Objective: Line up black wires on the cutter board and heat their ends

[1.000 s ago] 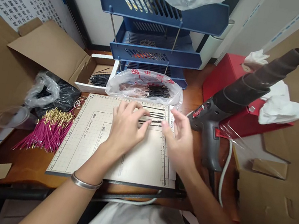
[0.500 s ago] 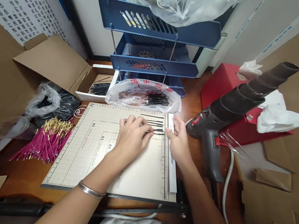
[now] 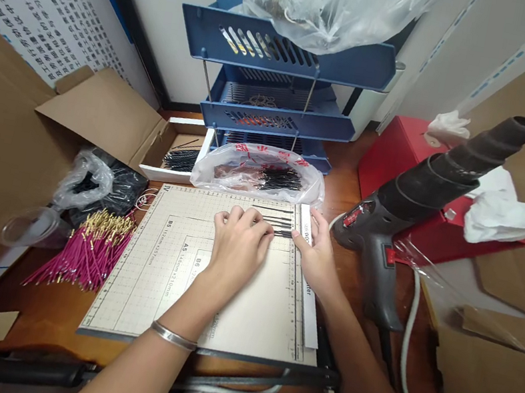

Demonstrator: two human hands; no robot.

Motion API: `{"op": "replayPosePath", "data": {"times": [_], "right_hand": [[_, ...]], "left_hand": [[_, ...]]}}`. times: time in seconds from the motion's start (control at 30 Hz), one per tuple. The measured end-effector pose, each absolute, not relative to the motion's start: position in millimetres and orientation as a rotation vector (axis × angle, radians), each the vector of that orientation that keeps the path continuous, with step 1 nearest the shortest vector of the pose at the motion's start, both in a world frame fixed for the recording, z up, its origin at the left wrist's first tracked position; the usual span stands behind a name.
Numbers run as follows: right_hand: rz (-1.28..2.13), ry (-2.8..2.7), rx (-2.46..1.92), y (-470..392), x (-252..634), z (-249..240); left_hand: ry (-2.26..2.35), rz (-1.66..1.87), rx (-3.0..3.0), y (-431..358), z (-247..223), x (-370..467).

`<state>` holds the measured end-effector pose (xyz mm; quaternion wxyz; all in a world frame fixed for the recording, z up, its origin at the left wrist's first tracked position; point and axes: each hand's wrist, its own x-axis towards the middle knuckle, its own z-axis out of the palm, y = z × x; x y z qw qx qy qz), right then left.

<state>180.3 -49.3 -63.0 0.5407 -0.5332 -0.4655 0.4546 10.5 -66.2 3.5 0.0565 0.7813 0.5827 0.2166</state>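
A paper cutter board [image 3: 252, 310] with printed size grids lies before me, a white strip [image 3: 308, 309] along its right side. Several short black wires [image 3: 281, 219] lie roughly parallel, crosswise near its upper right corner. My left hand [image 3: 239, 240] is over the board, its thumb and fingertips pinched on a black wire [image 3: 282, 233] at the near side of the group. Over the strip rests my right hand [image 3: 321, 254], its thumb on the inner side by the wire ends and its fingers apart beyond the outer edge. The fingertips are partly hidden.
A plastic bag [image 3: 206, 170] and an open carton [image 3: 169, 175], both with black wires, stand behind the board. Blue shelf trays [image 3: 276, 121] rise further back. Magenta wires [image 3: 84, 253] with gold ends lie left. A heat gun [image 3: 382, 238] and red box [image 3: 388, 144] are right.
The view has shifted slightly, moving everything a little rightward. My left fingers have lowered toward the board near the wires. My right thumb remains by their ends.
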Motion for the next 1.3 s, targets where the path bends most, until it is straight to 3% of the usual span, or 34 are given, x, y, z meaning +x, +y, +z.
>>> {"op": "replayPosePath", "data": {"times": [0.63, 1.3], "right_hand": [[1.103, -1.031, -1.261, -49.8, 178.5, -62.2], [1.124, -1.061, -1.234, -49.2, 183.8, -65.1]], "left_hand": [[1.707, 0.858, 2.387, -67.0, -7.7, 10.1], [1.697, 0.804, 2.347, -63.4, -7.0, 12.9]]}}
